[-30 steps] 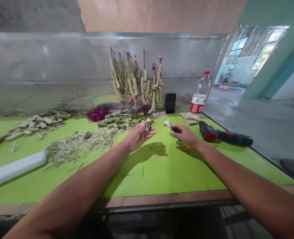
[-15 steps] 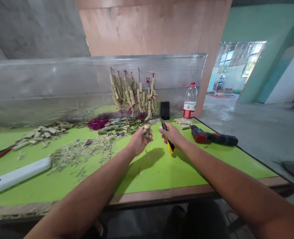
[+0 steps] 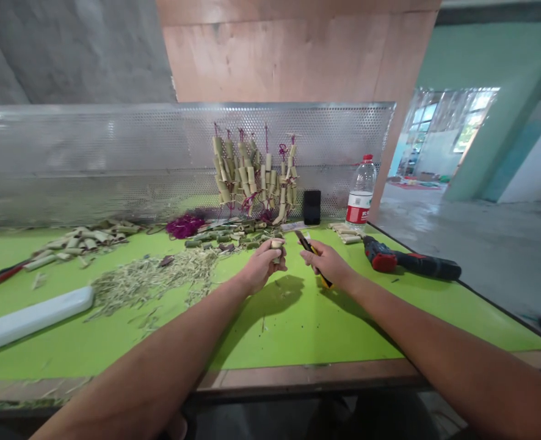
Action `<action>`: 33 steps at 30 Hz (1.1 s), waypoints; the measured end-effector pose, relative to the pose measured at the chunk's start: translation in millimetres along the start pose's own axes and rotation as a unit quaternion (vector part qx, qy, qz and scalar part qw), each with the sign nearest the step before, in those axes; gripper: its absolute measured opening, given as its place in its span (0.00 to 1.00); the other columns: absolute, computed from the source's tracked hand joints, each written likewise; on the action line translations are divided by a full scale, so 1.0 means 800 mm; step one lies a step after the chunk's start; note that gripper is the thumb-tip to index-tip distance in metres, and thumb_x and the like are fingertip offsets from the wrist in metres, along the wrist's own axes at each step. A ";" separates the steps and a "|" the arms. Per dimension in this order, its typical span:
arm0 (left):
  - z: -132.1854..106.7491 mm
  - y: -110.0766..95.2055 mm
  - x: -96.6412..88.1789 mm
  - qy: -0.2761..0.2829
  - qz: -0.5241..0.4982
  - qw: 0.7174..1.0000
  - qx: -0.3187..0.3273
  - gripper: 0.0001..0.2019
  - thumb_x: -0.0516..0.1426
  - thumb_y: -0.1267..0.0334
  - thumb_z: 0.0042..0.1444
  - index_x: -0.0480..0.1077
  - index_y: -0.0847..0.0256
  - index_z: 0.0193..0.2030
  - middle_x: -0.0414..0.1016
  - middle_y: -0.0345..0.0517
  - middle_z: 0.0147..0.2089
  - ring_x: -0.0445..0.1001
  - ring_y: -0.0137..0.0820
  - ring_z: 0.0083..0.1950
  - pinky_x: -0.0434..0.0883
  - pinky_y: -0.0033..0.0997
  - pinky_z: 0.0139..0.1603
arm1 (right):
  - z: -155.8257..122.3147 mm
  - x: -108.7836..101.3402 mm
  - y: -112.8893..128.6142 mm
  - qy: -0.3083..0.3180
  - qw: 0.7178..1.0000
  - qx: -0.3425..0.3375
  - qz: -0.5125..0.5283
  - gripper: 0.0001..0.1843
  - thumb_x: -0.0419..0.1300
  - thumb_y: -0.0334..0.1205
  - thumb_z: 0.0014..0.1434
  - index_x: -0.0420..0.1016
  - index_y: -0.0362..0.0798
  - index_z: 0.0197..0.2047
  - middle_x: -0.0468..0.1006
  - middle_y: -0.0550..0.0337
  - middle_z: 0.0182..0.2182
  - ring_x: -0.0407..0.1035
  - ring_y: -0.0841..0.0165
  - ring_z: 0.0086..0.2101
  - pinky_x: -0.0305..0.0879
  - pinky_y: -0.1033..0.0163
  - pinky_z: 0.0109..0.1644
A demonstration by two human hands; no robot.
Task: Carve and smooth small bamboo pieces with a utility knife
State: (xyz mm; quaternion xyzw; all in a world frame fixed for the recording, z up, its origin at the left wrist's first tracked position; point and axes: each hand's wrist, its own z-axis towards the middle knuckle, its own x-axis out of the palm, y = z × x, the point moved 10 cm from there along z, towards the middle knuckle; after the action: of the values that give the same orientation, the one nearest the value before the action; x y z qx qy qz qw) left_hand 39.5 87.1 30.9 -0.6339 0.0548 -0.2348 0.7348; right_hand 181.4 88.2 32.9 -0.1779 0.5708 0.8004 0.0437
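"Yellow utility knife [image 3: 324,280] in the right hand [image 3: 328,261]: how is it held?"

"Fingers closed around the handle, the dark blade end angled up and in, near the left hand [image 3: 264,266] but apart from it."

"And the left hand?"

"Curled nearly shut on a short bamboo tube [image 3: 276,245], whose end shows above the fingers. Both hands are raised just above the green bench [image 3: 325,330]."

"What makes for clean, safe knife work in this hold?"

"A firm grip low on the tube, its end clear of the fingers, and the edge turned away from the thumb, with short, controlled strokes."

"What lies nearby?"

"Loose bamboo shavings [image 3: 151,282] lie left of the hands; a red-and-black cordless drill [image 3: 410,263] lies to the right."
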 end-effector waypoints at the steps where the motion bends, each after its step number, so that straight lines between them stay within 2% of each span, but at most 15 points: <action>1: 0.000 0.002 0.000 -0.004 0.004 1.000 -0.006 0.14 0.53 0.68 0.55 0.62 0.60 0.49 0.66 0.41 0.36 0.65 0.26 0.31 0.68 0.31 0.35 | 0.000 -0.004 0.001 -0.009 1.000 -0.004 -0.020 0.20 0.57 0.56 0.59 0.70 0.49 0.45 0.65 0.66 0.25 0.58 0.73 0.23 0.58 0.66 0.26; 4: 0.000 0.005 0.003 0.004 0.033 0.999 -0.019 0.17 0.52 0.72 0.52 0.62 0.60 0.50 0.64 0.40 0.35 0.64 0.26 0.30 0.66 0.29 0.34 | -0.002 -0.013 0.003 -0.030 0.996 -0.009 -0.080 0.24 0.50 0.61 0.63 0.70 0.48 0.37 0.63 0.65 0.24 0.57 0.71 0.24 0.55 0.65 0.27; 7: -0.001 0.003 0.005 -0.006 0.047 0.999 -0.016 0.20 0.52 0.75 0.48 0.61 0.60 0.49 0.64 0.41 0.37 0.64 0.25 0.32 0.65 0.28 0.35 | -0.007 -0.012 0.018 -0.033 0.986 -0.043 -0.160 0.24 0.45 0.61 0.65 0.68 0.50 0.37 0.65 0.64 0.25 0.60 0.69 0.27 0.54 0.64 0.30; 10: 0.000 0.000 0.011 0.002 0.062 0.998 0.002 0.20 0.54 0.75 0.47 0.61 0.61 0.48 0.63 0.40 0.37 0.62 0.25 0.33 0.63 0.27 0.35 | -0.014 -0.002 0.035 -0.018 0.969 -0.087 -0.232 0.20 0.47 0.58 0.66 0.66 0.51 0.38 0.67 0.64 0.27 0.62 0.68 0.29 0.52 0.64 0.31; 13: 0.001 0.000 0.018 0.034 0.091 0.995 0.025 0.17 0.58 0.70 0.51 0.63 0.61 0.48 0.62 0.40 0.37 0.61 0.25 0.34 0.62 0.27 0.37 | -0.020 0.004 0.049 -0.020 0.954 -0.122 -0.273 0.18 0.49 0.56 0.66 0.66 0.50 0.39 0.69 0.63 0.28 0.62 0.68 0.29 0.50 0.64 0.31; 19: -0.003 -0.005 0.012 0.027 0.200 0.978 0.053 0.28 0.60 0.54 0.56 0.59 0.57 0.61 0.64 0.42 0.39 0.62 0.29 0.38 0.63 0.29 0.39 | -0.028 0.011 0.063 -0.012 0.930 -0.161 -0.331 0.20 0.49 0.57 0.66 0.69 0.49 0.37 0.70 0.60 0.28 0.61 0.69 0.27 0.48 0.65 0.30; 23: -0.004 -0.009 0.013 0.023 0.223 0.973 0.063 0.27 0.60 0.53 0.56 0.61 0.57 0.61 0.65 0.43 0.40 0.62 0.29 0.37 0.63 0.29 0.38 | -0.032 0.013 0.067 -0.019 0.916 -0.170 -0.362 0.19 0.50 0.55 0.66 0.71 0.49 0.38 0.72 0.59 0.29 0.61 0.69 0.27 0.47 0.65 0.29; 27: -0.003 -0.011 0.015 0.024 0.236 0.969 0.067 0.25 0.59 0.54 0.58 0.62 0.56 0.60 0.63 0.42 0.37 0.61 0.29 0.36 0.63 0.29 0.36 | -0.034 0.011 0.071 -0.033 0.909 -0.172 -0.378 0.20 0.49 0.56 0.66 0.72 0.49 0.39 0.73 0.57 0.31 0.63 0.68 0.28 0.47 0.64 0.29; 33: -0.004 -0.015 0.016 0.023 0.257 0.964 0.073 0.24 0.58 0.55 0.58 0.62 0.56 0.60 0.62 0.41 0.36 0.60 0.29 0.34 0.61 0.29 0.35 | -0.035 0.014 0.072 -0.014 0.909 -0.179 -0.376 0.19 0.50 0.54 0.67 0.73 0.48 0.40 0.75 0.56 0.32 0.65 0.67 0.30 0.50 0.64 0.31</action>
State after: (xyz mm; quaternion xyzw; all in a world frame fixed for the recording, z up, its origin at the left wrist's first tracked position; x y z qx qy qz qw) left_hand 46.0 78.3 44.8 -0.5379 0.2154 -0.0563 0.8131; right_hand 161.6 40.8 73.0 -0.3729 0.3079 0.8159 0.3169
